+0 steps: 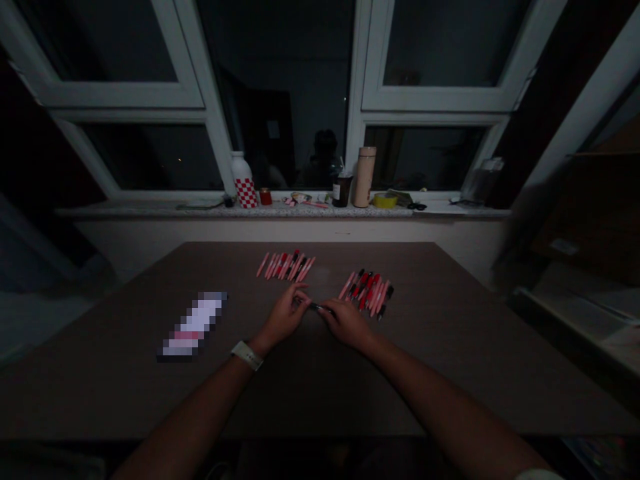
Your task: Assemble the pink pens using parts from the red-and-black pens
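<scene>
Between my two hands, low over the middle of the table, is a slim black pen [315,306]. My left hand [286,315], with a pale watch on the wrist, pinches one end of it. Closed round the other end is my right hand [347,321]. A row of pink, red and black pens [285,265] lies just beyond my left hand. Another, looser group of pink, red and black pens [367,290] lies beyond my right hand, some with black caps. The dim light hides finer detail of the held pen.
On the dark table [320,393], a blurred, lit phone [195,325] lies at the left. Behind the table, the windowsill [280,212] carries a checkered bottle [245,183], a red jar [265,197], a dark drink cup [341,190], a beige flask [365,177] and yellow tape [385,201].
</scene>
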Action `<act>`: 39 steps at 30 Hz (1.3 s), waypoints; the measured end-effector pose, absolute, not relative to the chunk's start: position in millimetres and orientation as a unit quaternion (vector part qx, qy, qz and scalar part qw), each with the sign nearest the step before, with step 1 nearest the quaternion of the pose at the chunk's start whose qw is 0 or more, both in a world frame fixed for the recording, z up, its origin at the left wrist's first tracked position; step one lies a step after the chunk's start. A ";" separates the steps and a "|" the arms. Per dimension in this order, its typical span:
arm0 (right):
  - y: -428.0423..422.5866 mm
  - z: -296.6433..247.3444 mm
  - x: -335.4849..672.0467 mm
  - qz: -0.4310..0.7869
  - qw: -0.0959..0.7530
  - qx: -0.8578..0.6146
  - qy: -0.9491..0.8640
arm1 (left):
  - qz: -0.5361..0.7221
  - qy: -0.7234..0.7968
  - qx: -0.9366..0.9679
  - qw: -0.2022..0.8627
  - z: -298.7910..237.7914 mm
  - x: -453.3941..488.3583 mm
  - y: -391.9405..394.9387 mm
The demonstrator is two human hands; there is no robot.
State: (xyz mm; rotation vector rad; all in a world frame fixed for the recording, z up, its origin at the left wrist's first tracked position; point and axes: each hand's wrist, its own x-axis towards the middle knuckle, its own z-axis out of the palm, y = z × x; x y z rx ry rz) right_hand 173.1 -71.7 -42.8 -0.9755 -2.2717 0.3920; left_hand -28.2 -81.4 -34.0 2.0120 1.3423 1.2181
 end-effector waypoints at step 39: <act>-74.8 -38.1 173.3 0.161 0.303 -0.373 -0.862 | 0.423 0.503 0.726 0.203 -30.1 -27.5 -84.5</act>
